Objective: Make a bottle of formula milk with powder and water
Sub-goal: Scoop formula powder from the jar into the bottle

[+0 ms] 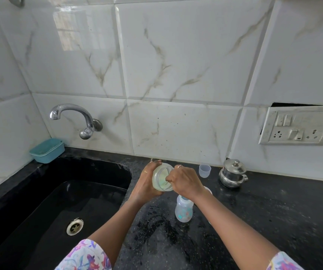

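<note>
My left hand [146,185] holds a clear round powder jar [161,177], tilted with its open mouth toward me, above the black counter. My right hand [184,181] reaches into the jar's mouth, fingers pinched on what looks like a thin spoon handle; the scoop end is hidden inside. An open, clear baby bottle [184,209] with coloured prints stands upright on the counter just below my right wrist. A small clear bottle cap [204,170] stands near the wall. A steel lidded pot [232,173] sits to its right.
A black sink [49,201] with a steel drain lies to the left, a steel tap [73,117] on the wall above it. A teal plastic box [46,151] sits at the sink's back corner. A switch and socket plate [297,126] is on the right wall. The counter looks wet.
</note>
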Motion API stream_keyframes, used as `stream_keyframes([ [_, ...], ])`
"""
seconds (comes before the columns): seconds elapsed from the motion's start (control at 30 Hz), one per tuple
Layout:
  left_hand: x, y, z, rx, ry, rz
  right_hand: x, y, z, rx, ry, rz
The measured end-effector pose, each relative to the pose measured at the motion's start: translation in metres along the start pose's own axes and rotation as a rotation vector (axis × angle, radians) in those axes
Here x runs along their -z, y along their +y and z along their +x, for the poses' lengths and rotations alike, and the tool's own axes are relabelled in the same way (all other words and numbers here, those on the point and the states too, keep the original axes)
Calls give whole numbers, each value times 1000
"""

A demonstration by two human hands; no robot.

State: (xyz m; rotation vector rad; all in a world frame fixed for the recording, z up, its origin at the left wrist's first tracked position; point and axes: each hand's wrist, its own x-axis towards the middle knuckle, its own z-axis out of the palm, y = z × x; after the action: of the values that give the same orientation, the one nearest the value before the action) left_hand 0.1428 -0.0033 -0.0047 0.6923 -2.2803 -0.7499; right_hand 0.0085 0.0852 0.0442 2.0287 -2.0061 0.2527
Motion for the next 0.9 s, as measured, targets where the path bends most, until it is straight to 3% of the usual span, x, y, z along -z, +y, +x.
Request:
stream_keyframes([
  [0.37,-2,1,1,32,-54,80,2,-10,0,-197,-199,282],
  [0.73,-4,-1,1,160,-46,2,3,2,2,-769,-17,1090],
  [0.9,-2,3,4,178,5,-79,-3,14,0,-857,26,1164],
])
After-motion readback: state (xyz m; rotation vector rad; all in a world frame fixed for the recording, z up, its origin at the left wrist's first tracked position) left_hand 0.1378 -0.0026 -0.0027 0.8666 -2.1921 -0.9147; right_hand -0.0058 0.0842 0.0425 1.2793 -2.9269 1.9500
